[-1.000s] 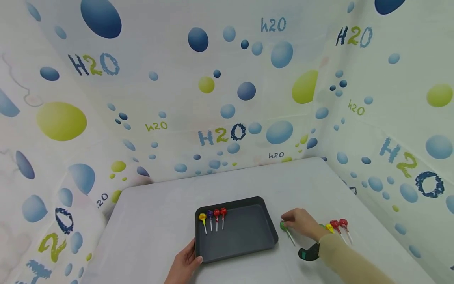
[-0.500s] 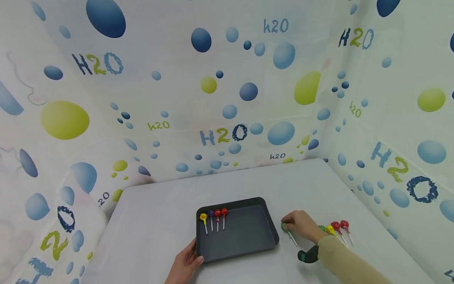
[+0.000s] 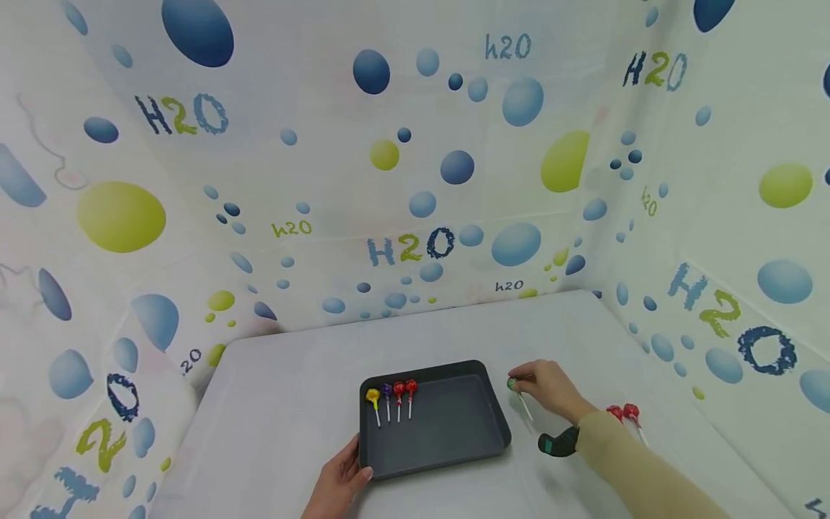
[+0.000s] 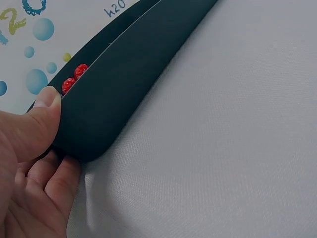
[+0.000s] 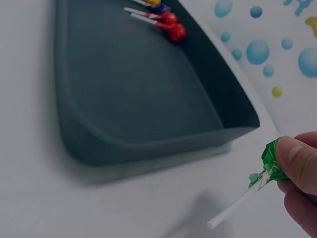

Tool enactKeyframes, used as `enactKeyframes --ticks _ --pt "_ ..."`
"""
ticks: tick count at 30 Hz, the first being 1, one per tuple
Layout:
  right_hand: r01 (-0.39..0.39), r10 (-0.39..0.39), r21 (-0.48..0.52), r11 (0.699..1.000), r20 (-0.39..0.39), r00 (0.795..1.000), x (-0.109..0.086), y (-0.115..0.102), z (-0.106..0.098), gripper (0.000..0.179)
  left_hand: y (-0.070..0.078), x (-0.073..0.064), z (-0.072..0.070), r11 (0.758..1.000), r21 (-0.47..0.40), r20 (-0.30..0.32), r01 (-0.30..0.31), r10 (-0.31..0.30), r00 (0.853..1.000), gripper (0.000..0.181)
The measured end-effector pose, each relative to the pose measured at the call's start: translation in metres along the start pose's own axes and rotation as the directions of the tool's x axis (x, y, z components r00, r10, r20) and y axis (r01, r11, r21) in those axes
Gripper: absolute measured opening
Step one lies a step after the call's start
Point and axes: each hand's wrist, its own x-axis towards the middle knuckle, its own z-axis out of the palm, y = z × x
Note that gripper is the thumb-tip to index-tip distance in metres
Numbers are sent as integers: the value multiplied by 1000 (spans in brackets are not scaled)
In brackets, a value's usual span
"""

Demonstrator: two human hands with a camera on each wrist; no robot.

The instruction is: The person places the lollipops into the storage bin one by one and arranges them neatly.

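Between thumb and fingers my right hand point(image 3: 551, 389) pinches a green lollipop point(image 5: 272, 161) by its wrapped head, stick slanting down, just off the right side of a dark baking tray point(image 3: 447, 425). My left hand point(image 3: 337, 481) grips the tray's near left corner, thumb on the rim and fingers beneath, as the left wrist view shows. Inside the tray, along its far left, lie a yellow lollipop point(image 3: 372, 396), a purple lollipop point(image 3: 387, 391) and two red lollipops point(image 5: 173, 26) in a row, sticks toward me.
Two more red lollipops point(image 3: 631, 412) lie on the white table point(image 3: 292, 404) to the right, partly behind my right sleeve point(image 3: 629, 461). A dark band point(image 3: 558, 443) is on the right wrist. Patterned sheets point(image 3: 415, 180) stand around the table's back and sides.
My right hand has lifted the green lollipop from the table and moved slightly up and left. Its sleeve now covers the other green and yellow lollipops. The left hand stays on the tray.
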Motion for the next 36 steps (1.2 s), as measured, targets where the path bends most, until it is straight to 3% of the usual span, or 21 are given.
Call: enactKeyframes --ticks 8,18,27,36 --pt "25 -23 37 999 -46 999 27 -30 10 26 -7 0 -6 1000 13 -5 -11 11 1000 80" --pt "55 -53 86 995 -21 998 50 -70 63 23 -10 -4 -11 999 9 7 -35 35 999 86" --pt "-8 11 95 995 -35 999 68 -90 113 21 -10 -1 -11 994 16 22 -107 107 994 85" --pt "-70 73 30 997 -118 990 78 -100 144 20 -12 -2 -8 987 8 25 -160 160 987 82"
